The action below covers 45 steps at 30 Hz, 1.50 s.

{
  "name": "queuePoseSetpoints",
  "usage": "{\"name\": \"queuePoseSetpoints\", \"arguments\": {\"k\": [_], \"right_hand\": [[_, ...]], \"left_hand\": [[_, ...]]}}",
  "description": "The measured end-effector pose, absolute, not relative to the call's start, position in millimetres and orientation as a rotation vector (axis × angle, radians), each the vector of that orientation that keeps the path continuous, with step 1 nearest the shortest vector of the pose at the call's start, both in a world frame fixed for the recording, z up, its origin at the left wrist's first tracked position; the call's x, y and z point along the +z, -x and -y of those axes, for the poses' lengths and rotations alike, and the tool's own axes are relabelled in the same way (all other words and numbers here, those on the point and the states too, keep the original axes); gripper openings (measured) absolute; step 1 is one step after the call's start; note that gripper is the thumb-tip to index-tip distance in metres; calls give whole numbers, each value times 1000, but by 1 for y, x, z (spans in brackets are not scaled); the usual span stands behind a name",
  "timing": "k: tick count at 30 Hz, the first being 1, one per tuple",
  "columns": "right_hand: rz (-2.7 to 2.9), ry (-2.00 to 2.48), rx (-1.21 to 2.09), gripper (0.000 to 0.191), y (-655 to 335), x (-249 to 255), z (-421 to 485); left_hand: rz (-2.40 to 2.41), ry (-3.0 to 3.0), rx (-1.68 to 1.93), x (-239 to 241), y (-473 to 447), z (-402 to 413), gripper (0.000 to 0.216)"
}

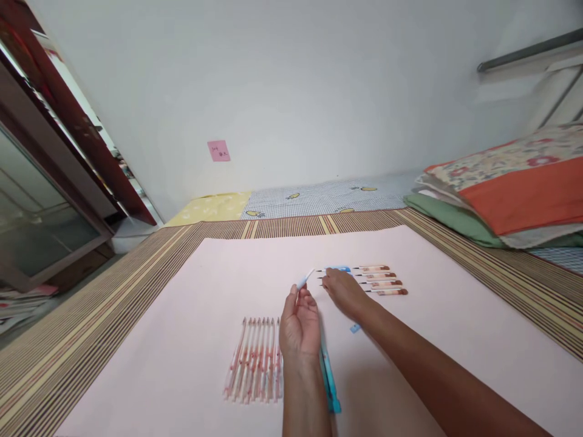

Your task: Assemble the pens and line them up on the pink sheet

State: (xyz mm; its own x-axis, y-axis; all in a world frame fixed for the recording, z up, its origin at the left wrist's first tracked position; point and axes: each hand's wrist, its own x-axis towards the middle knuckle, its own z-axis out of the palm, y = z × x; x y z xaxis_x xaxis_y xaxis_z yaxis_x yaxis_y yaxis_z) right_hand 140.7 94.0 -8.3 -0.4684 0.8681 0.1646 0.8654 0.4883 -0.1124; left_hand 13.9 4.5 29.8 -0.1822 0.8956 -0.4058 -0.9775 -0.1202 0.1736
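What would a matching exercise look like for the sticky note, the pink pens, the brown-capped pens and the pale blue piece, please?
Things:
1. sticky note
2. pink pens
3. brown-capped pens
4. pale blue piece

Places:
A. held in the left hand
B. stuck on the wall
C. lying next to the right hand
D. lying in a row beside the left hand

Pairs: 1-B, 2-D, 3-C, 4-A.

Item 1: pale blue pen barrel (304, 280), slim, translucent, tilted up to the right, lower end pinched in left hand (299, 318). Item 2: blue pen part (340, 268), flat on pink sheet (455, 340), at right hand (344, 291) fingertips, beside four parallel brown-tipped refills (381, 280).
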Motion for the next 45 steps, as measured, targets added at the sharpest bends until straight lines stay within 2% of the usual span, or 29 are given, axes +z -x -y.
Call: {"name": "queuePoseSetpoints", "arguments": {"k": [9,12,15,17,20,23,27,32,37,41,45], "right_hand": [[2540,1439,178,13,-148,-6,-75],[2438,1485,226,11,-157,-10,-67],[2139,1450,477,7,-170,-11,-60],[1848,1337,739,3,-178,-8,-53],[1508,1154,1000,15,-186,5,-38],[1312,1032,1074,19,-189,22,-24],[1240,988,1032,15,-186,36,-18],[1278,1018,1004,17,-185,31,-21],[1256,1054,1213,20,-193,23,-19],[1151,909,1456,23,-193,22,-14],[1129,849,1553,27,-190,25,-10]], "left_hand": [[-598,184,1637,34,-21,-2,18],[-575,80,1574,28,-26,-2,12],[-609,-4,1514,20,-33,-3,4],[-663,-84,1505,16,-37,-3,10],[-720,-300,1503,13,-44,-2,25],[-760,-566,1422,13,-48,1,32],[-731,-873,1302,18,-52,6,27],[-782,-1029,1274,23,-52,9,17],[-994,-1107,1317,24,-53,9,20],[-1008,-1136,1378,26,-55,10,23],[-1046,-1151,1428,29,-53,11,23]]}}
